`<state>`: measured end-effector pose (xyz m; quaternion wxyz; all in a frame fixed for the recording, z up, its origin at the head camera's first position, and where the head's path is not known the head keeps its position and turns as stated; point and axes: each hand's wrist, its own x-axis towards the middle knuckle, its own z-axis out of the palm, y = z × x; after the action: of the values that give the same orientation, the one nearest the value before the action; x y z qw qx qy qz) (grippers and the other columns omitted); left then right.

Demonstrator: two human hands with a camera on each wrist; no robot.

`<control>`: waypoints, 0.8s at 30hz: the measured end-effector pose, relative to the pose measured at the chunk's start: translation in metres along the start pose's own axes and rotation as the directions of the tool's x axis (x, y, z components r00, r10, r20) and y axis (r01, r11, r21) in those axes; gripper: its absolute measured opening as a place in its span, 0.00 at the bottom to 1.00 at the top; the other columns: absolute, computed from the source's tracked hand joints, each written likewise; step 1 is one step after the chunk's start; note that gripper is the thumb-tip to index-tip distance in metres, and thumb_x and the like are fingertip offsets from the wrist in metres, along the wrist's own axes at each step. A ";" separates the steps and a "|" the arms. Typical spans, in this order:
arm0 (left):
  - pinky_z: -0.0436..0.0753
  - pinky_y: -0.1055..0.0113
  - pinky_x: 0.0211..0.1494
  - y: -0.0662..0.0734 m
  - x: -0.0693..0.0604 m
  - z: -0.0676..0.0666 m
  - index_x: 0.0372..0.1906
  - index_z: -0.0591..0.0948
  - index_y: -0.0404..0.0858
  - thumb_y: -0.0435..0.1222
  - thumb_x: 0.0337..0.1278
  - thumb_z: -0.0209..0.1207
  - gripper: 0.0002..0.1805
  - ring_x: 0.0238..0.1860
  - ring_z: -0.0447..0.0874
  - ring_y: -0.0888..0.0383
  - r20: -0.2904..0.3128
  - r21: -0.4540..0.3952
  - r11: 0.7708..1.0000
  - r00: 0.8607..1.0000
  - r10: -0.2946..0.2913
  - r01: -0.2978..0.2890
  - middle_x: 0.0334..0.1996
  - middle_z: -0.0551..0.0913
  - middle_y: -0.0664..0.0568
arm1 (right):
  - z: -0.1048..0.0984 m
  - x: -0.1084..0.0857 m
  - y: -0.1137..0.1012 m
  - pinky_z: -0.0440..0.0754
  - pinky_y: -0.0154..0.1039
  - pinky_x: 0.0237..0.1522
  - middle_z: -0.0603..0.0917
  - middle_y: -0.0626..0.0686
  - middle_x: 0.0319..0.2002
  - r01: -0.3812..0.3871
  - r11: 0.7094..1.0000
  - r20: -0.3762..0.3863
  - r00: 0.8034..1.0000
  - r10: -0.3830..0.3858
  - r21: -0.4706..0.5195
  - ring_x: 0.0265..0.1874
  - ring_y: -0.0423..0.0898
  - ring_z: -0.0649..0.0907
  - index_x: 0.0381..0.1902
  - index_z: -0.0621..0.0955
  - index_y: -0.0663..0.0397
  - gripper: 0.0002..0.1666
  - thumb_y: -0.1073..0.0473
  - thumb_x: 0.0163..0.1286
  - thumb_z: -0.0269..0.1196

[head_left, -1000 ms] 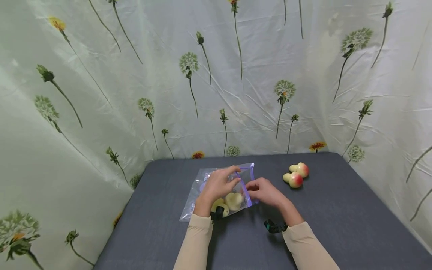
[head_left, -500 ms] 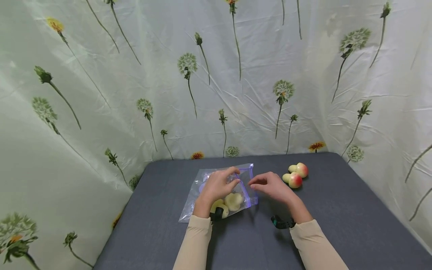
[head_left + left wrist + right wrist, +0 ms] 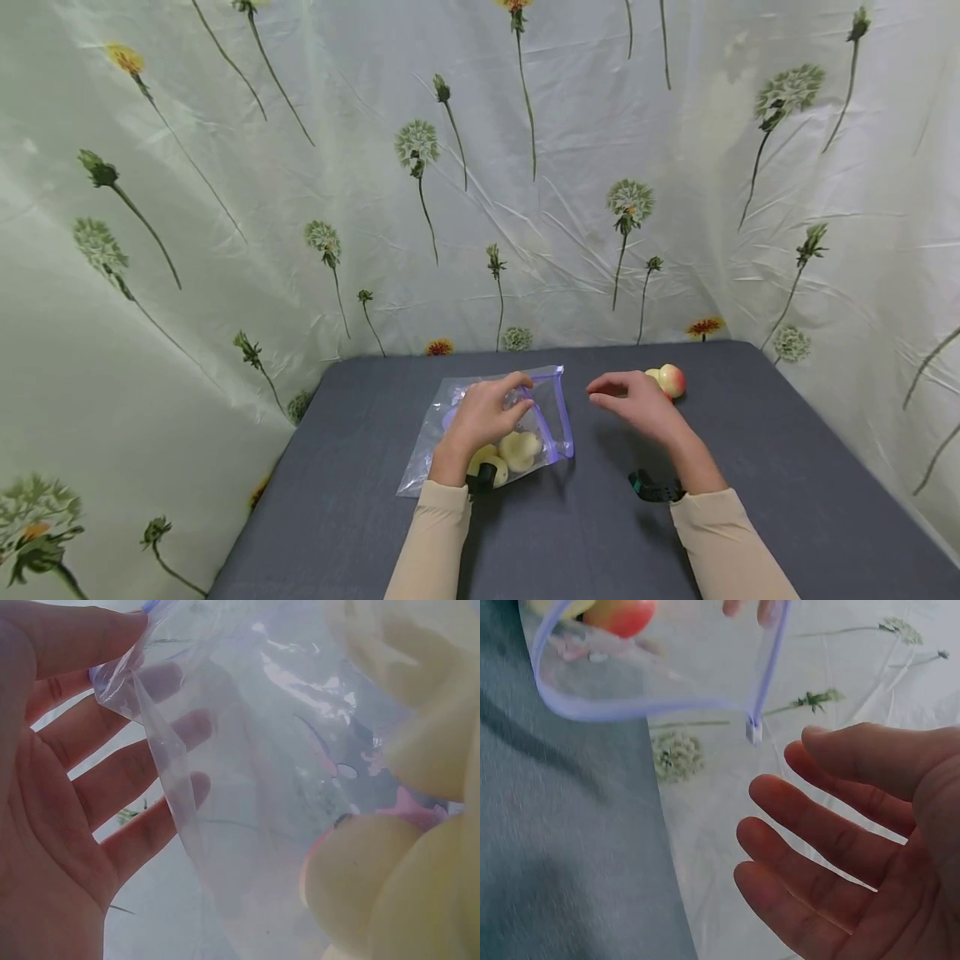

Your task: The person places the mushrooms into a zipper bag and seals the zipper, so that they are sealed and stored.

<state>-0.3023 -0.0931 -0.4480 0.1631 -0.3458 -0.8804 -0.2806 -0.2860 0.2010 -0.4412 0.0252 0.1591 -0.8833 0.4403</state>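
Observation:
A clear bag with a purple zip rim (image 3: pixel 564 417) lies on its side, its mouth spread toward the right. Through its film show pale yellow rounded pieces (image 3: pixel 519 450), one with a red patch in the right wrist view. My left hand (image 3: pixel 486 412) pinches the upper edge of the bag between thumb and forefinger, other fingers behind the film (image 3: pixel 225 847). To the right of the mouth, my right hand (image 3: pixel 637 404) hangs above the table, holding nothing, its fingers (image 3: pixel 810 817) loosely bent and apart. A white slider (image 3: pixel 754 731) sits at the rim's corner.
Just beyond my right hand is a red and yellow piece (image 3: pixel 672 381); another is mostly hidden behind that hand. The dark grey table (image 3: pixel 345 517) ends at the back against a hanging white cloth (image 3: pixel 360 167) with a flower print.
My right hand has let go of the bag's rim and moved right, now covering much of the nearer red and yellow piece. The bag's mouth has opened wider. My left hand has stayed put.

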 end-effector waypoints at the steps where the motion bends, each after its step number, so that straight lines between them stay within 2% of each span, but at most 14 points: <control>1: 0.59 0.71 0.19 0.000 0.000 0.000 0.54 0.82 0.46 0.44 0.70 0.62 0.13 0.12 0.50 0.67 0.002 -0.001 1.000 1.000 -0.001 0.001 0.14 0.68 0.63 | -0.003 -0.001 0.001 0.82 0.48 0.45 0.87 0.49 0.45 0.001 1.000 -0.004 1.000 -0.001 -0.009 0.45 0.48 0.84 0.47 0.87 0.49 0.09 0.56 0.71 0.68; 6: 0.60 0.70 0.20 -0.002 -0.001 0.002 0.54 0.82 0.46 0.44 0.70 0.62 0.13 0.12 0.51 0.66 -0.006 -0.002 1.000 1.000 0.001 -0.001 0.16 0.69 0.65 | -0.014 -0.003 0.008 0.82 0.47 0.44 0.87 0.50 0.47 -0.010 0.999 -0.037 0.999 0.008 -0.042 0.46 0.50 0.84 0.50 0.86 0.49 0.12 0.55 0.71 0.67; 13: 0.60 0.71 0.20 0.000 -0.001 0.001 0.54 0.81 0.50 0.45 0.70 0.61 0.12 0.12 0.53 0.66 -0.001 0.013 1.000 1.000 0.002 -0.002 0.16 0.69 0.65 | -0.022 -0.005 0.019 0.80 0.54 0.50 0.85 0.56 0.53 -0.030 0.993 -0.081 0.996 0.021 -0.113 0.53 0.56 0.82 0.56 0.83 0.52 0.16 0.58 0.72 0.66; 18: 0.60 0.71 0.20 0.000 -0.001 0.001 0.55 0.82 0.47 0.45 0.70 0.61 0.14 0.12 0.53 0.66 0.013 0.014 1.000 1.000 0.001 -0.001 0.15 0.68 0.65 | -0.025 -0.006 0.024 0.77 0.58 0.51 0.85 0.58 0.53 -0.024 0.981 -0.131 0.991 -0.002 -0.193 0.55 0.60 0.81 0.56 0.84 0.53 0.17 0.58 0.70 0.67; 24: 0.59 0.71 0.20 0.001 -0.001 0.001 0.55 0.82 0.46 0.44 0.70 0.62 0.13 0.12 0.53 0.66 0.005 0.018 1.000 1.000 0.001 -0.001 0.14 0.67 0.64 | -0.028 -0.006 0.032 0.73 0.62 0.52 0.84 0.61 0.54 -0.055 0.968 -0.166 0.986 0.014 -0.243 0.55 0.63 0.77 0.57 0.83 0.53 0.20 0.58 0.68 0.68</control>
<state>-0.3013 -0.0928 -0.4489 0.1644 -0.3455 -0.8831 -0.2716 -0.2927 0.2421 -0.4500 0.1094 0.1027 -0.9288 0.3389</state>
